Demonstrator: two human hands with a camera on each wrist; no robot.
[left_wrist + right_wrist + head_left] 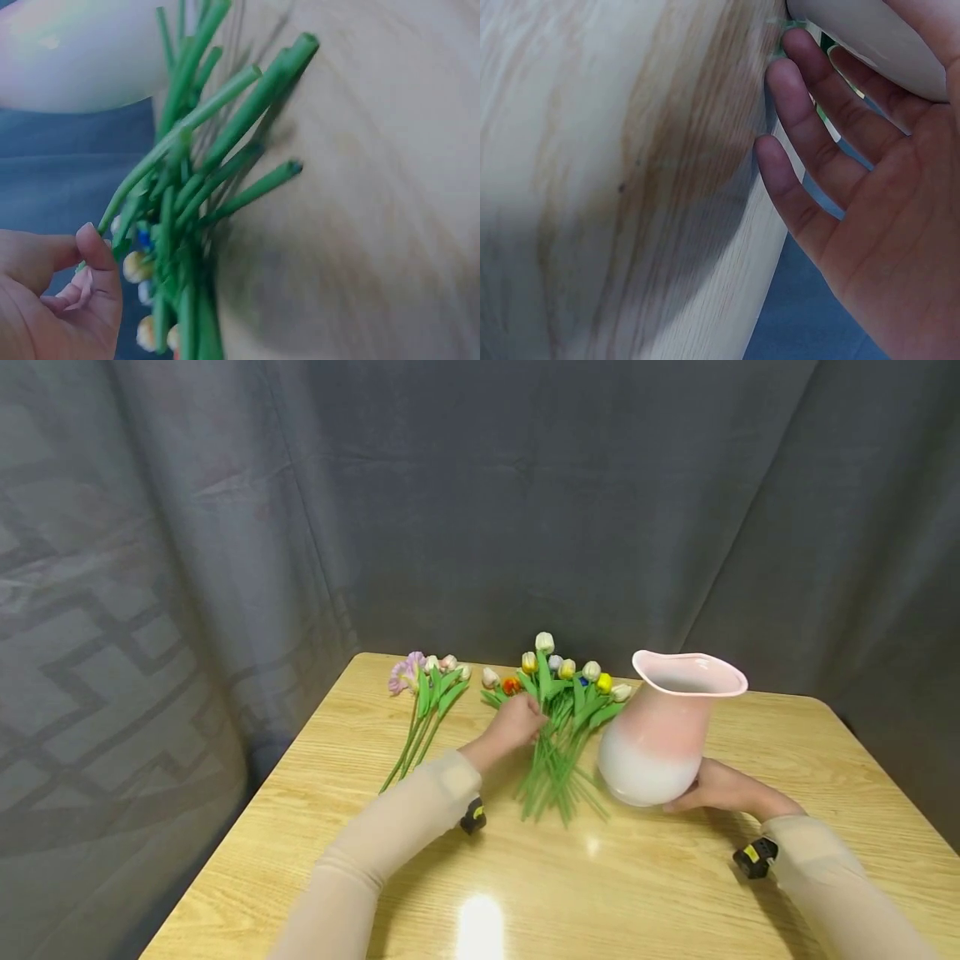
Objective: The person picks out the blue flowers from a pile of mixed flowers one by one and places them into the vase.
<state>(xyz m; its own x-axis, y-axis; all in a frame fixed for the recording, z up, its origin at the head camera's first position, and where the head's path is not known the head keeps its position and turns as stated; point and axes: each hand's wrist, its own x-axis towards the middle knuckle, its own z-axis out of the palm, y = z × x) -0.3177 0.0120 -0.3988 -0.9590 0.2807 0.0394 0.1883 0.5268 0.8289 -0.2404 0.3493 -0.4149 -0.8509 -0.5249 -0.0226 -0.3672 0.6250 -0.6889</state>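
In the middle of the wooden table [585, 893] my left hand [516, 723] pinches a green tulip stem [146, 161] between thumb and fingertips. Around and beneath it lies a bunch of artificial tulips [558, 735], with white, yellow and orange heads pointing away from me and bare stem ends toward me. Just to the right is a pink and white vase [658, 739] with a wavy rim, its mouth upward. My right hand [723, 789] holds the vase low on its right side, in the fork of thumb and fingers; the lower fingers [802, 187] are spread and only slightly bent.
Another small group of flowers [429, 710], pink-purple and pale, lies at the table's back left, with stems toward me. A dark grey curtain [510, 510] hangs behind the table. Small black cameras [756, 858] are strapped to both sleeved wrists.
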